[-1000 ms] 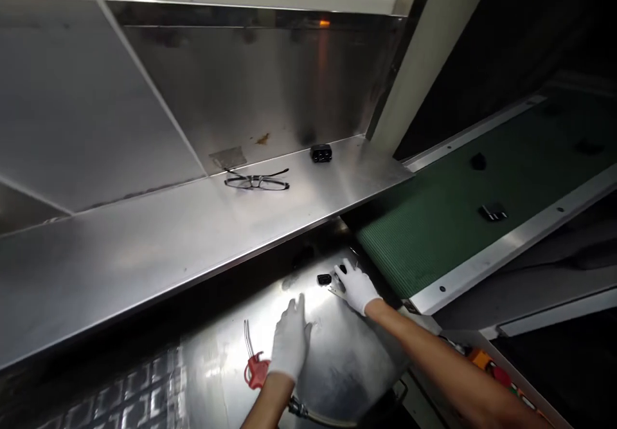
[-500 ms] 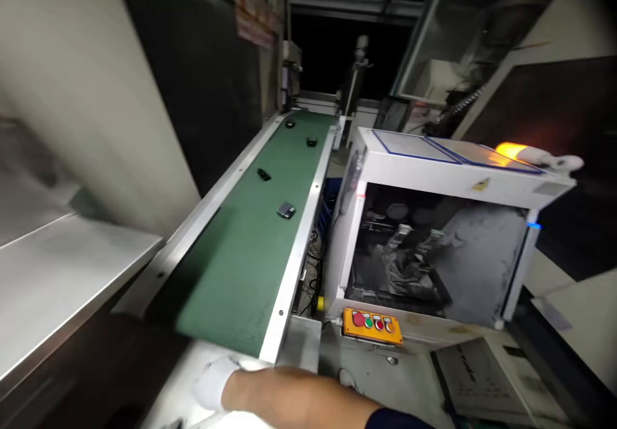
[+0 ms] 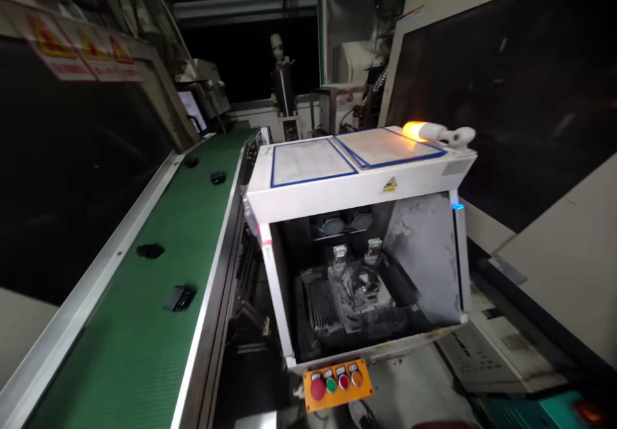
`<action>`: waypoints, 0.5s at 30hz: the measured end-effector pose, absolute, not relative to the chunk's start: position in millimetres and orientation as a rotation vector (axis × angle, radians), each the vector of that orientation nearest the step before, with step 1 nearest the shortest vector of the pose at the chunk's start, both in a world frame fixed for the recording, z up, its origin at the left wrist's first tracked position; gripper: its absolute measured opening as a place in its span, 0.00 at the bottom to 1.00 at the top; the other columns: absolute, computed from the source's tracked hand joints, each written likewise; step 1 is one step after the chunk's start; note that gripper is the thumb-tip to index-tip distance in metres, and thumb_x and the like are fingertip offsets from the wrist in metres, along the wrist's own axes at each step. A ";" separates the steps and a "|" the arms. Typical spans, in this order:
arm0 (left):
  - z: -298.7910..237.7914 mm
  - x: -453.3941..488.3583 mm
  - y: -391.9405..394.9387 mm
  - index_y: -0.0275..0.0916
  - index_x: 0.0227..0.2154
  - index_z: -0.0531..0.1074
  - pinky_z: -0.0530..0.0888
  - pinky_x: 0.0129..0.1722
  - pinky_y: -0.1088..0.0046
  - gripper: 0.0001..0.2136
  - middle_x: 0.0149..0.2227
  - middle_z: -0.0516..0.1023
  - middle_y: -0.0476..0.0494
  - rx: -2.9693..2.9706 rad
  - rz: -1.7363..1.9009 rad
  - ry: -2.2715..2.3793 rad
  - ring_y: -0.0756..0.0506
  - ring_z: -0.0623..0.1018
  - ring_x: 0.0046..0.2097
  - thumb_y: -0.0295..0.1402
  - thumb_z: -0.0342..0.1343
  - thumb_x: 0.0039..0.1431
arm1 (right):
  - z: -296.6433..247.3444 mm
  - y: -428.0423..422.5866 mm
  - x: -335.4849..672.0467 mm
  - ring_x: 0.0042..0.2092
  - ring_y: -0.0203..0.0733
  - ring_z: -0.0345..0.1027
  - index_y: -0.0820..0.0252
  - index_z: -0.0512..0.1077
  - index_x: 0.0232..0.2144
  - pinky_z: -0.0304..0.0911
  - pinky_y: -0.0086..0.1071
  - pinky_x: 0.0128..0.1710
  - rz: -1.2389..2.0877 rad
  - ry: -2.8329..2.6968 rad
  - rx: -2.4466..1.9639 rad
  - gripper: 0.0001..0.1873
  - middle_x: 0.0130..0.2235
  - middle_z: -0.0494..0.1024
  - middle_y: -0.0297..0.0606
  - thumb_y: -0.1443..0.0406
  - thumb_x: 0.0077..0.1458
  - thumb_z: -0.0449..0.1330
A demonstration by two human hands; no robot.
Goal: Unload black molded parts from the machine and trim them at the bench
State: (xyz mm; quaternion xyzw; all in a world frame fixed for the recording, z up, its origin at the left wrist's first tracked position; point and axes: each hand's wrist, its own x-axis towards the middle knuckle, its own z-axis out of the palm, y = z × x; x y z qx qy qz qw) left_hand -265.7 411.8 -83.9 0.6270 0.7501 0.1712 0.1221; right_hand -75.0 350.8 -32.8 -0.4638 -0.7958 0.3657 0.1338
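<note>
Neither of my hands shows in the head view at this moment. A green conveyor belt (image 3: 130,326) runs away from me on the left, carrying several small black parts. The closest black part (image 3: 180,298) lies near the belt's right side, and another dark part (image 3: 150,251) sits a little farther off to its left. On the right stands a white machine cabinet (image 3: 299,207) with an open front. Inside it, a dusty metal fixture (image 3: 364,287) holds two upright clamps. An orange button box (image 3: 337,385) hangs below the opening.
A metal rail (image 3: 205,316) edges the belt beside the cabinet. On the cabinet top an orange lamp (image 3: 417,131) glows. Warning signs (image 3: 87,49) hang at upper left. A large dark machine panel (image 3: 506,94) flanks the right, with a teal object (image 3: 549,413) low down.
My view has swung right and come closer to the cabinet. The forearm and white-gloved hand seen at the bottom earlier have left the picture. The orange lamp is lit in both frames.
</note>
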 end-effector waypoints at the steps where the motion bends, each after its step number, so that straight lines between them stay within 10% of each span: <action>1: -75.8 -250.3 413.9 0.64 0.52 0.77 0.78 0.47 0.62 0.24 0.61 0.75 0.48 1.880 0.493 2.141 0.39 0.75 0.59 0.35 0.70 0.54 | -23.4 356.8 -48.8 0.52 0.41 0.71 0.50 0.76 0.51 0.73 0.34 0.49 0.986 -2.260 -1.435 0.11 0.57 0.73 0.38 0.57 0.70 0.59; 6: -27.6 -178.0 438.8 0.56 0.59 0.73 0.78 0.54 0.55 0.24 0.59 0.77 0.46 2.147 0.422 1.852 0.37 0.75 0.60 0.34 0.64 0.60 | 28.5 446.7 119.8 0.59 0.50 0.69 0.59 0.68 0.61 0.63 0.43 0.62 0.510 -2.033 -1.840 0.20 0.61 0.71 0.47 0.62 0.70 0.56; 9: 8.4 -124.3 490.8 0.42 0.63 0.70 0.68 0.67 0.66 0.23 0.62 0.74 0.40 2.397 0.288 1.517 0.44 0.72 0.64 0.24 0.46 0.68 | 51.0 510.1 196.4 0.56 0.56 0.72 0.59 0.69 0.61 0.66 0.45 0.57 0.369 -2.174 -1.861 0.21 0.59 0.73 0.47 0.63 0.68 0.58; 15: 53.3 -45.7 582.1 0.38 0.62 0.69 0.71 0.61 0.67 0.26 0.60 0.75 0.36 2.526 0.049 1.402 0.41 0.75 0.59 0.18 0.45 0.63 | 57.8 552.5 221.4 0.48 0.56 0.76 0.59 0.71 0.58 0.70 0.42 0.45 0.263 -2.557 -1.754 0.20 0.52 0.77 0.46 0.64 0.66 0.62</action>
